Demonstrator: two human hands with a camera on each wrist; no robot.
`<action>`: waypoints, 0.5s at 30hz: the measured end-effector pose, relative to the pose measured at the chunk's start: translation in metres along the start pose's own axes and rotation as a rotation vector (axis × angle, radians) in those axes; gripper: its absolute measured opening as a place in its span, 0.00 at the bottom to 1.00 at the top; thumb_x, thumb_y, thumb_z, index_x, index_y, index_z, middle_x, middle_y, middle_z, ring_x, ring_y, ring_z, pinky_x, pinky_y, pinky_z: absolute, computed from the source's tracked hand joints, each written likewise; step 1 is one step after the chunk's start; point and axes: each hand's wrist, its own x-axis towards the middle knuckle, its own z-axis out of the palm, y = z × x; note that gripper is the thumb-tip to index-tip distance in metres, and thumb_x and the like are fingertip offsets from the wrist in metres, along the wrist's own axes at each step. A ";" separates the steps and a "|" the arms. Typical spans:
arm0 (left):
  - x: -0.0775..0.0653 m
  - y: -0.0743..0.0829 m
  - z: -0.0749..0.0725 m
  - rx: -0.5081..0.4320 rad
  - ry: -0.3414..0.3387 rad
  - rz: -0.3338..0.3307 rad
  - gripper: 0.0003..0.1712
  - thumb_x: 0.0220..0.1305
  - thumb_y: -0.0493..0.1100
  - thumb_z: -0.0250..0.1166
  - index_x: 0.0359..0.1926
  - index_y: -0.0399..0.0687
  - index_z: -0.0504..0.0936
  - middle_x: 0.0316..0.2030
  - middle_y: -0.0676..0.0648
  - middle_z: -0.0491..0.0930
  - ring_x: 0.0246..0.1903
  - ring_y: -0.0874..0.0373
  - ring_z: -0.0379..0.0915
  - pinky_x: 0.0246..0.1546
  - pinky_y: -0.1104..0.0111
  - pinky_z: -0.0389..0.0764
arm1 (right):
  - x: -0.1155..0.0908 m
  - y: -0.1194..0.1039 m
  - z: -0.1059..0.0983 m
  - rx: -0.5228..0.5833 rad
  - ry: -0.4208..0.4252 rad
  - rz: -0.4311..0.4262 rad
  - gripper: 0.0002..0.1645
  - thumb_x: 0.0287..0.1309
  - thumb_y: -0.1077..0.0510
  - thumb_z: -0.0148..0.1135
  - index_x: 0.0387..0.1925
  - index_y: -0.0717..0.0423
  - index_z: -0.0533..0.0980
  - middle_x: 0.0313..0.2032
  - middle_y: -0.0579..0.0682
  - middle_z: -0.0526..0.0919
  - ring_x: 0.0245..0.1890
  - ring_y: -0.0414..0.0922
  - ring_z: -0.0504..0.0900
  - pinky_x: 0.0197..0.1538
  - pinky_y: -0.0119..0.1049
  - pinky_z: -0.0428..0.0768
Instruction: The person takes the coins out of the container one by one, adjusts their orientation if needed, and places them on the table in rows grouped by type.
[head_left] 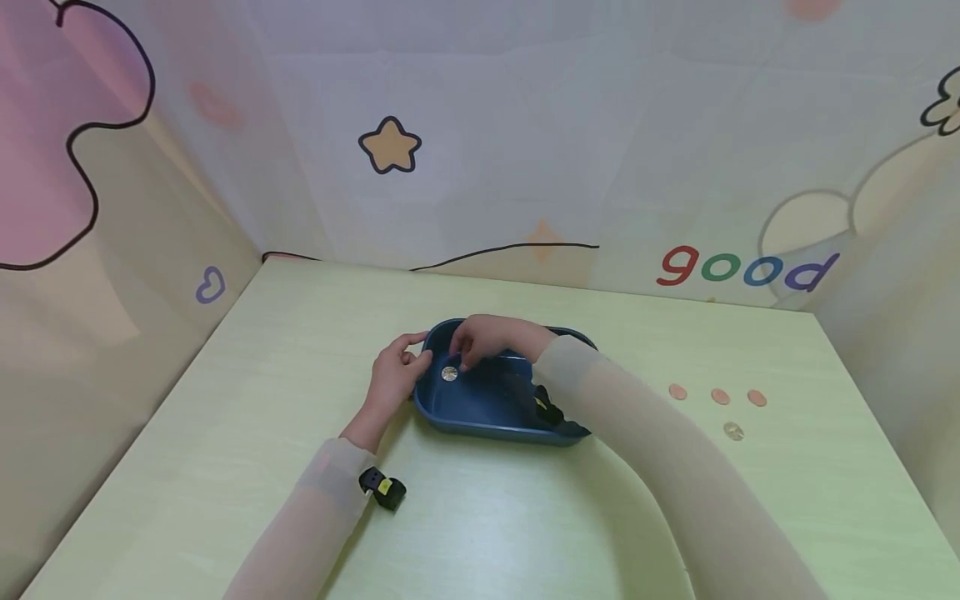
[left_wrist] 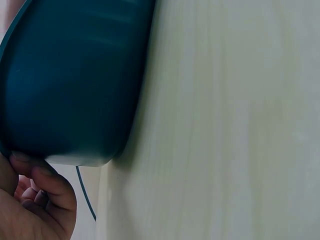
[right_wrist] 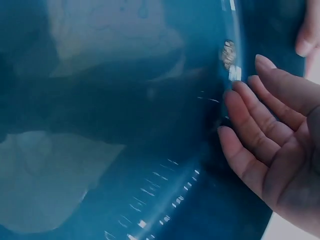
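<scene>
A blue plastic basin (head_left: 480, 429) sits on the table, and my left hand (head_left: 393, 375) pinches its left rim between thumb and fingers. In the left wrist view that hand (left_wrist: 42, 200) shows at the basin's (left_wrist: 75, 90) end wall. My right hand (head_left: 483, 340) reaches down inside the basin, fingers loosely bent with nothing between them. A shiny coin (head_left: 449, 373) lies on the basin floor near the left end. The right wrist view has the coin (right_wrist: 228, 54) just beyond the fingertips of the right hand (right_wrist: 275, 135).
On the table (head_left: 465, 533) right of the basin lie three copper-coloured discs, among them the middle one (head_left: 720, 397), and a shiny coin (head_left: 733, 431) in front of them. A printed cloth backdrop (head_left: 480, 183) rises behind the table.
</scene>
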 end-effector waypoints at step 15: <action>-0.002 0.001 -0.001 -0.021 -0.015 -0.013 0.24 0.72 0.40 0.61 0.67 0.43 0.78 0.15 0.56 0.63 0.11 0.64 0.57 0.16 0.73 0.63 | 0.022 0.005 0.027 -0.026 0.088 -0.047 0.16 0.64 0.59 0.68 0.51 0.62 0.81 0.36 0.52 0.83 0.33 0.40 0.76 0.37 0.26 0.71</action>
